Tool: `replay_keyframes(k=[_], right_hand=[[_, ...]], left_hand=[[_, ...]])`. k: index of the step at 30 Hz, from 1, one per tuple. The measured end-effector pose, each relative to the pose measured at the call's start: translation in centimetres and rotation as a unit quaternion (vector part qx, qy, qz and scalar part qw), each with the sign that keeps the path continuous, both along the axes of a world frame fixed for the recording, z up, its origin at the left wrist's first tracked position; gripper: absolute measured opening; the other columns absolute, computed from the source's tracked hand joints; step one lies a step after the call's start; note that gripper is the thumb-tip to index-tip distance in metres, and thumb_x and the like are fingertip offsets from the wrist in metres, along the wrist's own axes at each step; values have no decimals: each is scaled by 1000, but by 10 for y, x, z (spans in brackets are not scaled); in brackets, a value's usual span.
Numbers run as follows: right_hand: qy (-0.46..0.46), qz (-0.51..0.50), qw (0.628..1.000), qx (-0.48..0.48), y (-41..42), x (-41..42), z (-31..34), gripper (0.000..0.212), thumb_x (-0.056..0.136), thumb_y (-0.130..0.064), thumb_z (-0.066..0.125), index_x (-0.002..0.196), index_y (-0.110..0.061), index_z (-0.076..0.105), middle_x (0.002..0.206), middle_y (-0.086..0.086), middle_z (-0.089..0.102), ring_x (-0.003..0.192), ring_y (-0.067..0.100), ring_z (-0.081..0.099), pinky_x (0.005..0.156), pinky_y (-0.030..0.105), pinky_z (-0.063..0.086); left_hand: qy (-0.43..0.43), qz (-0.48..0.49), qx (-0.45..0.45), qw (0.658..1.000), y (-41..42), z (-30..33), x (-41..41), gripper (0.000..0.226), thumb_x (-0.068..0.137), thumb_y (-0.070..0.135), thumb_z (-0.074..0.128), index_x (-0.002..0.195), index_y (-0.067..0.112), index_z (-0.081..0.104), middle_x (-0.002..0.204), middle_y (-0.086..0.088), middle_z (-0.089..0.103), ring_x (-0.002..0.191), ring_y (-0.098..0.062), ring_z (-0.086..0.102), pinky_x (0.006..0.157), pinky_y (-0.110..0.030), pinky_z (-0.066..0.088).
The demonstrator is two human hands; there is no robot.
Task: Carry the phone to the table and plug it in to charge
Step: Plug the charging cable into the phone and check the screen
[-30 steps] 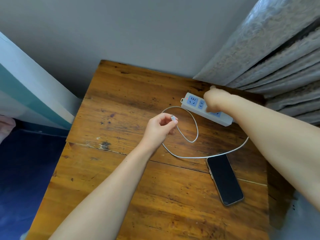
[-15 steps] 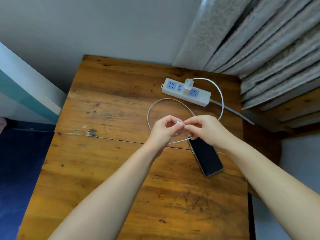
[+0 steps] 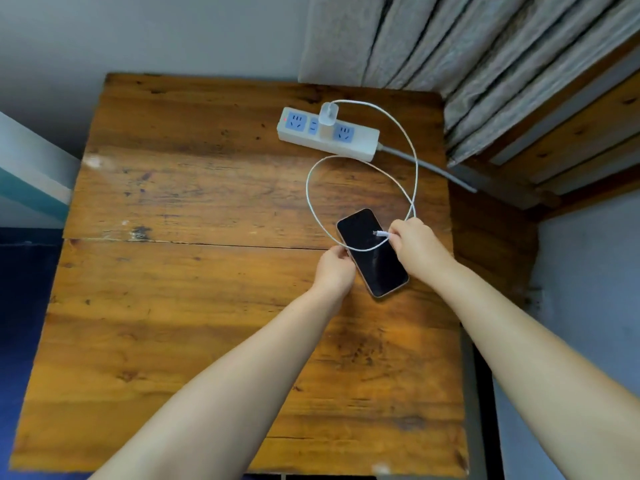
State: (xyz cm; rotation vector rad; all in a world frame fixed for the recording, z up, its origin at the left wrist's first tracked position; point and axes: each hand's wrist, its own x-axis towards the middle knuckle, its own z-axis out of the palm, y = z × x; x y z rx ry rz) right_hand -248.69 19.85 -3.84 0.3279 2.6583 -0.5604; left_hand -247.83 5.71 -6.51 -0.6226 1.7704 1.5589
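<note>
Cable end over the phone

My left hand (image 3: 333,270) grips the phone (image 3: 372,252) on the surface (image 3: 194,271); my right hand (image 3: 417,247) fingers pinch the cable plug (image 3: 380,233) above its screen.

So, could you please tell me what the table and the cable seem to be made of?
The table looks like solid wood with a worn glossy varnish: visible grain, knots, dark scuffs and a seam between planks. The cable seems to be white braided fabric or matte plastic; the picture is too soft to tell which.
</note>
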Motion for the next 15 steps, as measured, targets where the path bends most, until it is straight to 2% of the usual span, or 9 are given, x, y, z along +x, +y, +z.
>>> replay_keyframes(k=[3,5,8,11,13,15], right_hand=[[1,-38,999,-36,-2,3,-4,21,100,-18,38,101,-7,56,96,10,46,75,19,45,67,28,35],[-1,-48,997,-56,-1,4,-6,20,100,-18,37,97,-10,55,94,10,50,71,17,47,60,25,35],[0,-67,993,-99,6,4,-7,19,99,-20,38,87,-17,52,81,3,56,65,14,51,51,23,38],[-26,-105,977,-182,8,6,-8,18,98,-24,40,92,-19,56,83,0,60,80,19,61,69,33,56],[-26,-101,972,-208,2,6,-7,19,98,-27,39,93,-22,56,90,1,63,86,17,63,73,33,56],[5,-67,980,-188,-8,2,-2,20,99,-30,36,91,-26,54,87,-3,65,80,13,64,69,28,54]], left_hand=[[-28,45,36,998,8,-1,0,29,88,1,42,96,28,50,86,3,61,87,-16,57,87,-35,49],[-47,66,48,996,12,-2,-3,25,87,-1,45,85,23,52,82,1,62,83,-17,58,83,-36,50],[-58,82,63,993,16,-4,-10,25,88,-1,45,80,19,57,80,-4,64,77,-19,60,84,-39,52],[-38,64,34,997,15,-9,-17,12,89,5,51,84,16,53,88,-7,63,85,-23,62,79,-40,53],[-26,46,3,999,8,-11,-21,6,89,10,51,91,15,49,94,-11,62,88,-26,60,70,-36,49],[-25,34,0,999,-8,-12,-24,6,91,11,49,95,14,48,99,-16,62,91,-29,60,71,-38,47]])
